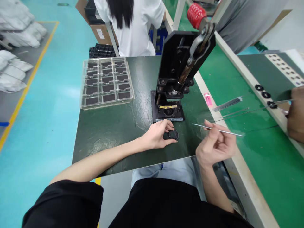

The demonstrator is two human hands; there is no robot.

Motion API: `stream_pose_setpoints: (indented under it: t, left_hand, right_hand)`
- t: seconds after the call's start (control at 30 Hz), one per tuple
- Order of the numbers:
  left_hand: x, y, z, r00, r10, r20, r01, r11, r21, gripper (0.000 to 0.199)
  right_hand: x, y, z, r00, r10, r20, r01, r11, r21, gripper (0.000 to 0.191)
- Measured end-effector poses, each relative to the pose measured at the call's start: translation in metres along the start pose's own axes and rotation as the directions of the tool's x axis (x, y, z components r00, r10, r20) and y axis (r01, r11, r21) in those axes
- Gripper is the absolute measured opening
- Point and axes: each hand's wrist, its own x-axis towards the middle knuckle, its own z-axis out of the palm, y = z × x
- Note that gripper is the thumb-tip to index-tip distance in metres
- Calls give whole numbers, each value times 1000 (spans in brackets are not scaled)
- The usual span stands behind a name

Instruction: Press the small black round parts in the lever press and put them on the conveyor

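My left hand (158,134) is closed around the left side of a small round black part (173,134), which lies on the dark green table (106,126). Just behind it stands a black hand press (171,69) with a red-wrapped handle (196,15); a yellow strip (168,107) shows in its base. My right hand (217,144), over the table's right edge, pinches a thin metal rod (228,131) that points left toward the black part without touching it.
A clear tray (82,95) with black pieces sits at the back left. Right of the table runs a green conveyor (258,152) with thin rods (228,104) and black rings (266,94). Another person's hand (296,114) is at the far right; a person in white (140,28) sits beyond.
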Motion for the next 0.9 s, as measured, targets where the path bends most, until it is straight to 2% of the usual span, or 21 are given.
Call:
stream_pose_setpoints:
  t: [0.03, 0.1, 0.17, 0.27, 0.37, 0.43, 0.6, 0.9]
  left_hand:
    - [0, -1, 0, 1000, 2, -2, -2, 1000, 4, 56]
    - [-1, -2, -1, 1000, 14, -7, -14, 1000, 12, 57]
    - [-1, -2, -1, 1000, 27, -11, -26, 999, 21, 60]
    - [-2, -3, -2, 999, 40, -14, -39, 999, 37, 63]
    - [-3, -3, -3, 999, 39, -11, -39, 998, 45, 65]
    - [-3, -3, -3, 999, 38, -14, -38, 998, 40, 65]
    - [-3, -2, -2, 999, 45, -20, -45, 999, 14, 64]
    - [-1, 3, -2, 999, 32, -12, -32, 999, -8, 62]
  right_hand:
    - [1, 3, -3, 1000, -26, -14, 26, 1000, -17, 9]
    - [2, 10, -9, 997, -28, 74, 31, 998, -51, 5]
    - [1, 15, -15, 990, 70, 125, -62, 996, -63, 7]
    - [-3, 15, -17, 963, 241, 123, -243, 970, 2, 12]
    - [-10, 10, -11, 917, 259, 303, -295, 952, 79, 13]
    - [-14, 8, -5, 894, 215, 393, -272, 958, 95, 12]
    - [-17, 13, 1, 853, 152, 500, -201, 979, 44, 11]
    - [-12, 11, 0, 852, 40, 522, -56, 998, 15, 14]
